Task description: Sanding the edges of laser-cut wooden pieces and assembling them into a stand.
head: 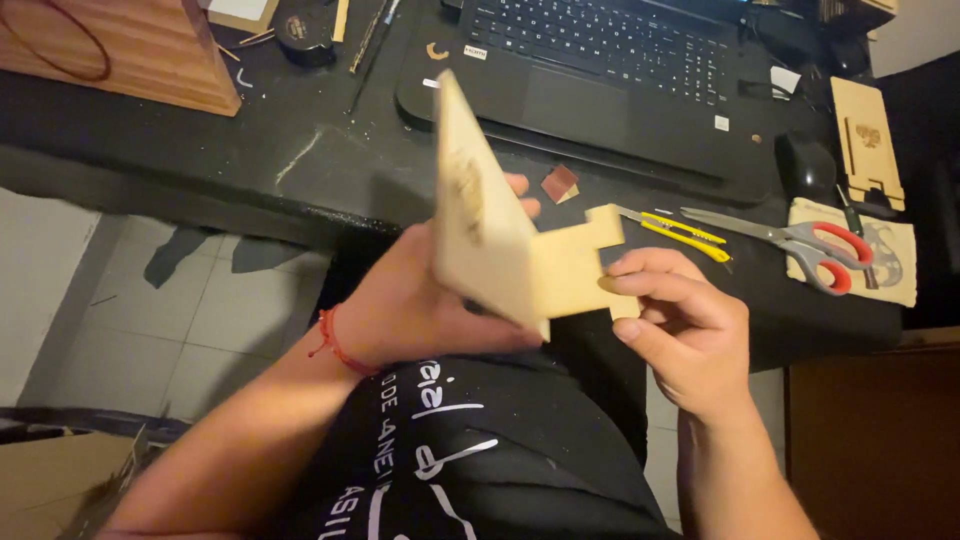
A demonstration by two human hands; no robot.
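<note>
The left hand (415, 305) grips a flat plywood panel (480, 215) from behind, held on edge above the lap, just off the near edge of the counter (320, 160). Its fingers wrap the back face; two fingertips show past the panel's right side. The right hand (685, 325) holds a smaller notched plywood piece (585, 265), thumb and forefinger pinching its right end. The small piece meets the panel near the lower edge at roughly a right angle; whether a tab is seated in a slot cannot be told from this view.

To perform this step well, keep the panel steady in the left hand and move only the small piece. Keep the small piece square to the panel face and press along its own plane, not sideways, since thin plywood tabs probably snap under a twist. Hold close to the joint for control.

Surrounding items on the counter:
- A black laptop (610, 70) lies at the far edge, directly beyond the panel.
- A yellow utility knife (680, 230) lies just beyond the right hand.
- Scissors with red handles (800, 245) lie right of the knife, blades pointing toward the hands.
- A black mouse (805, 165) and a further cut plywood part (865, 140) sit toward the right edge.
- A small brown scrap (560, 183) lies near the laptop's front.
- A wooden box (120, 45) stands at the far left corner.

The knife and the scissors are the nearest obstacles; both lie close to the right hand.
</note>
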